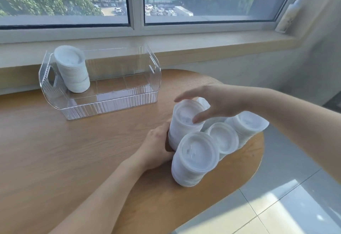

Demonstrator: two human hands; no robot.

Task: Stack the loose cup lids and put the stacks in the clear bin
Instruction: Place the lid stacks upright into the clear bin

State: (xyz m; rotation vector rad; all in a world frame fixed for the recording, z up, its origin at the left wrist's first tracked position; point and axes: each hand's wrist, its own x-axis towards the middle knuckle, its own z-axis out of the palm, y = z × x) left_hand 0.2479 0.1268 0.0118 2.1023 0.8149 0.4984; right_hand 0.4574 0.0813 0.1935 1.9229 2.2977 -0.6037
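Wooden oval table [55, 150] under a window. One lid stack [72, 69] already stands in the ribbed clear bin [110, 102] (left end). Left hand [158, 147] wraps the base of a tall stack [184, 123]; right hand [217, 102], fingers spread, touches its top. Three more translucent, round-rimmed stacks [193, 158] wait beside it.

Bare forearms [103, 184], seemingly no sleeves.

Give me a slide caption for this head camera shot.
Both hands steady a lid stack; one stack sits in the bin.
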